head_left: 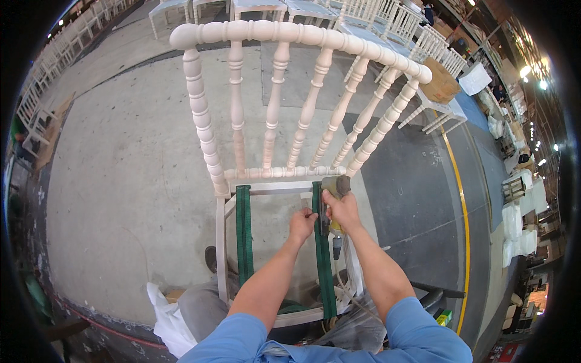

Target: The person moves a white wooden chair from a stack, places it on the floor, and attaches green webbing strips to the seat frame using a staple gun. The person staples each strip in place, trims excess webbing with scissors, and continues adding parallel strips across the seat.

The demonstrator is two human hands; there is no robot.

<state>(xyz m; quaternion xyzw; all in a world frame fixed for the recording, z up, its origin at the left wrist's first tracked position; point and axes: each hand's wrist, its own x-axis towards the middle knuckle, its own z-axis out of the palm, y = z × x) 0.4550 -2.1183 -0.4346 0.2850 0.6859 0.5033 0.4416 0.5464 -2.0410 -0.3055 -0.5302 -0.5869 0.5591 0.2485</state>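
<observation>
A white chair frame with a turned spindle back [278, 91] stands before me, its seat frame [221, 242] open in the middle. Two green webbing straps run front to back across the seat: a left strap [244, 230] and a right strap [325, 272]. My right hand [342, 212] is wrapped round a pneumatic staple gun [334, 183], held over the right strap near the back rail. A hose fitting [337, 247] hangs from its handle. Just left of the tool, my left hand [302, 224] is closed, fingertips pinching that strap's edge.
Rows of white chairs [260, 6] fill the far side. A brown carton [440, 81] sits on a chair at the back right. A yellow floor line [465, 230] runs along the right. White plastic wrapping [169, 323] lies by my left leg.
</observation>
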